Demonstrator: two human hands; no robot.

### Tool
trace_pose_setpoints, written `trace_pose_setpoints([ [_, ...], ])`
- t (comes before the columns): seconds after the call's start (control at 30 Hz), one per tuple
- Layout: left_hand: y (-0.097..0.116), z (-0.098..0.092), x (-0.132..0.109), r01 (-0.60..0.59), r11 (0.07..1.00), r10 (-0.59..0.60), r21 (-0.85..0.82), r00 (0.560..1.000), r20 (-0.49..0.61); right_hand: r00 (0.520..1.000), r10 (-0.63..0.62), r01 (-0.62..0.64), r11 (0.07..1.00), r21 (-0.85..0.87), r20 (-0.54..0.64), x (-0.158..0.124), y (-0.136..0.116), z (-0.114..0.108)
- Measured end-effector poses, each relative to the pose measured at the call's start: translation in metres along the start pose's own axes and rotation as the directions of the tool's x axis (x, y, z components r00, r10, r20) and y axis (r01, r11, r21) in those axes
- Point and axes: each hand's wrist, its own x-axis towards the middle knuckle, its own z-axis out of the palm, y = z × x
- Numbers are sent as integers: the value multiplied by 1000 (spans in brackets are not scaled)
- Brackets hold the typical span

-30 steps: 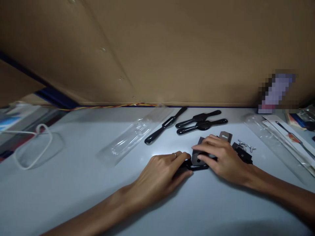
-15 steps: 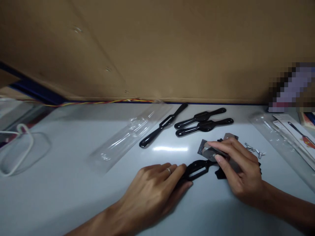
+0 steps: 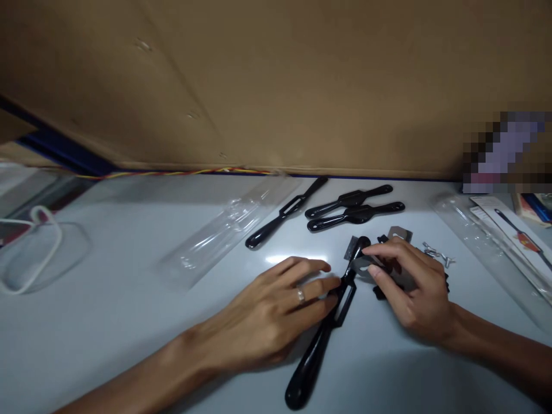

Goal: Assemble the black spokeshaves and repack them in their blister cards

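A black spokeshave body [image 3: 345, 305] with a long slot lies slanted across the white table. My left hand [image 3: 284, 310], with a ring on one finger, rests its spread fingertips against the body's left side; its thumb is hidden. Between the thumb and forefinger of my right hand [image 3: 418, 287] is a thin grey metal blade [image 3: 364, 267], close to the body's upper handle. Another dark plate [image 3: 351, 248] shows beyond that handle. Under and behind my right hand are black toothed-edge parts [image 3: 379, 292] and grey blades [image 3: 400, 233], partly covered.
Three more black spokeshave bodies [image 3: 287, 210] lie farther back. Small silver screws [image 3: 437, 253] sit right of my right hand. Clear plastic packaging [image 3: 224, 233] lies at left, more [image 3: 468, 236] at right beside printed cards [image 3: 517, 230]. A white cable [image 3: 56, 247] loops at far left. Behind stands a brown board [image 3: 280, 86].
The near spokeshave body has swung from sideways to steeply slanted, its near handle toward me. My left fingers have loosened and spread. My right hand still pinches the blade, slightly farther left.
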Motion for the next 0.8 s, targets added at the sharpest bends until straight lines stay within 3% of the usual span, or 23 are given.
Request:
trace_pose_setpoints([
  [0.2,1,3,2,-96,995,95,-14,995,-36,959,283,-284,958,36,20,0,-4,-1],
  [0.4,4,6,2,-41,996,39,-79,999,-21,866,490,-499,859,113,99,3,-10,-3],
  [0.53,3,7,1,-50,994,44,-94,997,-65,835,517,-538,839,85,187,3,-5,-2],
  [0.7,5,9,1,-39,998,36,-41,996,-77,841,482,-518,848,112,246,1,-3,1],
  [0.8,6,11,0,-15,998,11,-56,998,-66,821,493,-544,829,131,289,1,-6,1],
])
